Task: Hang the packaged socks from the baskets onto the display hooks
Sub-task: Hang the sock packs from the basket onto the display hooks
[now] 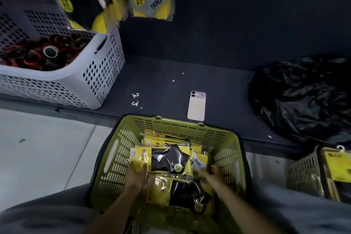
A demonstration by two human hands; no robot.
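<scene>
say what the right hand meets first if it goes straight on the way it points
Probably the white sock pack ahead of the right hand, then the green basket wall; depth unclear.

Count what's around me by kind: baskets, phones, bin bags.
Baskets: 3 (green basket, white basket, pale basket)
Phones: 1 (phone)
Bin bags: 1 (black bag)
Total: 5
</scene>
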